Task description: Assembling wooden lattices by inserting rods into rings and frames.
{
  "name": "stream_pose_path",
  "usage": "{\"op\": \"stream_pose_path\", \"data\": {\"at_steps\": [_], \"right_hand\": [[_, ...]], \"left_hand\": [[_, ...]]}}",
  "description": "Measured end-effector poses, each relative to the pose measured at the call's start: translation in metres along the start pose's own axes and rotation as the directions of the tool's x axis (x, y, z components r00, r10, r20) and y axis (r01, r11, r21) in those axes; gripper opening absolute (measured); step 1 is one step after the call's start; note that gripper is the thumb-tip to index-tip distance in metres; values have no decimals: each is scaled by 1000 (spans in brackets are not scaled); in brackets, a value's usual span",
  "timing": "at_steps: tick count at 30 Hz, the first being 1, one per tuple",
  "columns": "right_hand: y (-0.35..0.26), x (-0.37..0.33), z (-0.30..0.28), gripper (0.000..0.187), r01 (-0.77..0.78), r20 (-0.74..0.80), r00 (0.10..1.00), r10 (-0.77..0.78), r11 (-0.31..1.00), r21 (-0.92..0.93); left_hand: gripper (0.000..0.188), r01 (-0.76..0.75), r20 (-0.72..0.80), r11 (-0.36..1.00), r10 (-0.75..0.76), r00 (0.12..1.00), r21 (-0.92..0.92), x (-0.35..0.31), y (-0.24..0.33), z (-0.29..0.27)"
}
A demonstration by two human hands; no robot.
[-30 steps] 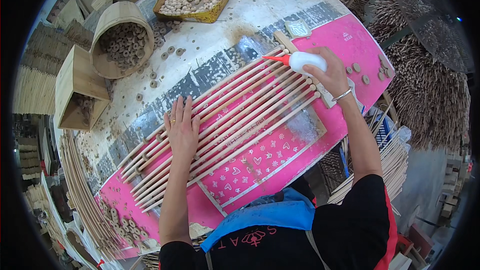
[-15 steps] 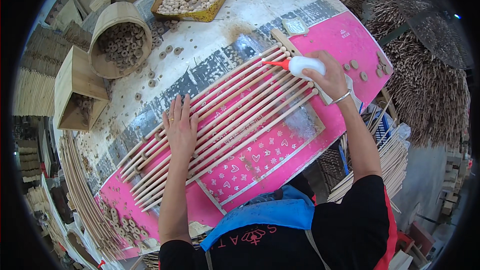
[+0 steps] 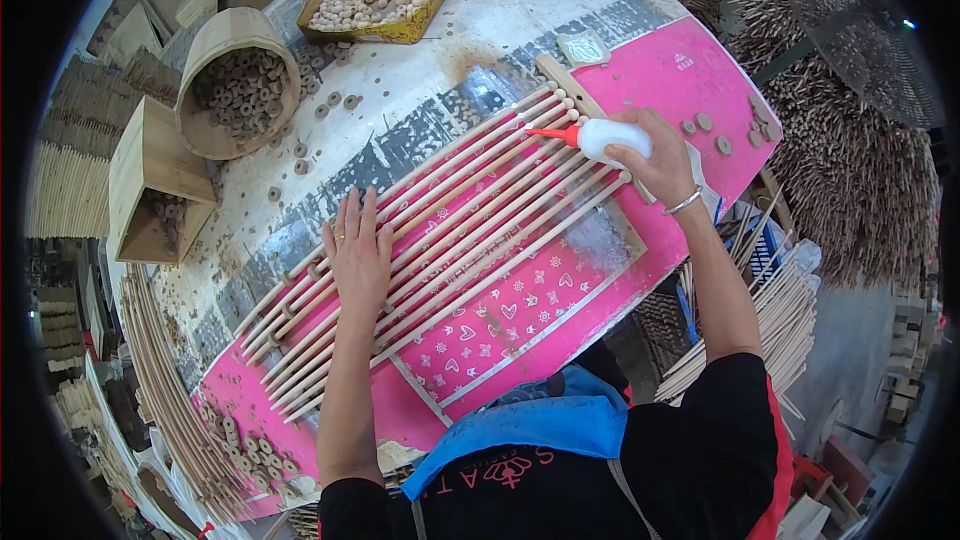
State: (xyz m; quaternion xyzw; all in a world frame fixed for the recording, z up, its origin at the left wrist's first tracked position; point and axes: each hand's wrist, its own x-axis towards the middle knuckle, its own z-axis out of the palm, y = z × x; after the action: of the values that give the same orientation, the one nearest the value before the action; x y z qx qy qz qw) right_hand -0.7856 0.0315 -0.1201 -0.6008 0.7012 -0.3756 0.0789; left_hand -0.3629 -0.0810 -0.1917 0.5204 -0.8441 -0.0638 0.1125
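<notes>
Several thin wooden rods lie side by side, slanting across the pink mat, with small wooden balls on their upper right ends. My right hand is wrapped round a white squeeze glue bottle, tilted so its red nozzle points left over the rods near their balls. My left hand rests flat on the rods, fingers stretched out. Wooden rings sit on some rods toward their lower left ends.
A wooden bucket full of wooden rings lies tipped at the far left, beside a wooden box. A yellow tray of wooden balls stands at the back. Loose discs lie on the pink mat. Bundled rods lean at the right.
The nozzle tip has shifted very slightly down along the rods. The left hand stays flat in place, and the view has moved a little.
</notes>
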Motion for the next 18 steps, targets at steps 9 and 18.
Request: {"op": "stream_pose_path", "data": {"at_steps": [9,18], "right_hand": [[-5,-14,-9,39,-54,-8,999,54,999,7],[-8,-22,-12,40,-107,12,994,106,993,52]], "left_hand": [[57,-5,-8,1000,5,1000,15,0,-2,2],[57,-16,-25,1000,16,1000,26,-1,-4,5]]}}
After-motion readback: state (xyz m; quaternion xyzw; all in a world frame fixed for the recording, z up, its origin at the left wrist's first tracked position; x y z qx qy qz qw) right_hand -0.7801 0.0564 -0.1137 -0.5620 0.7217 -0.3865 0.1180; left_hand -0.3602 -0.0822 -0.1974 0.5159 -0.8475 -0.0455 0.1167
